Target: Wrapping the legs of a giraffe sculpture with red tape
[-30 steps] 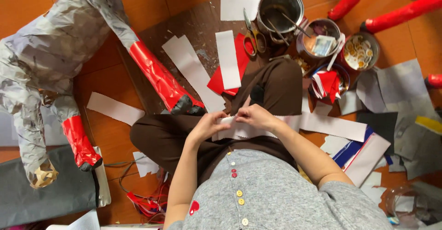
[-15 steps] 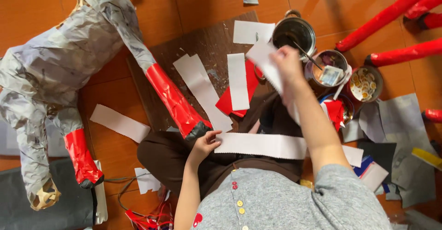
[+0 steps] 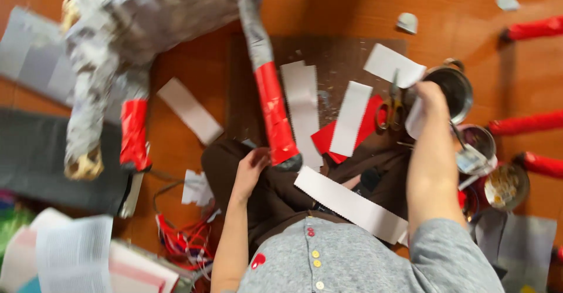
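Orange floor carries everything. Nearest, a white paper strip (image 3: 352, 204) lies across the lap; the left hand (image 3: 251, 167), fingers loosely curled and empty, rests by a red papier-mâché leg (image 3: 275, 117). Farther, the right hand (image 3: 427, 102) pinches a paper piece (image 3: 414, 120) beside the empty-looking metal pot (image 3: 454, 91). Dripping paste could soil the clothes.

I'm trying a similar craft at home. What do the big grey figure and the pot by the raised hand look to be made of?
The grey figure looks like papier-mache: matte, wrinkled paper layers in patchy grey, with glossier red wrapping on its legs. The pot appears to be metal, probably steel, given its dull silvery sheen and thin rim.
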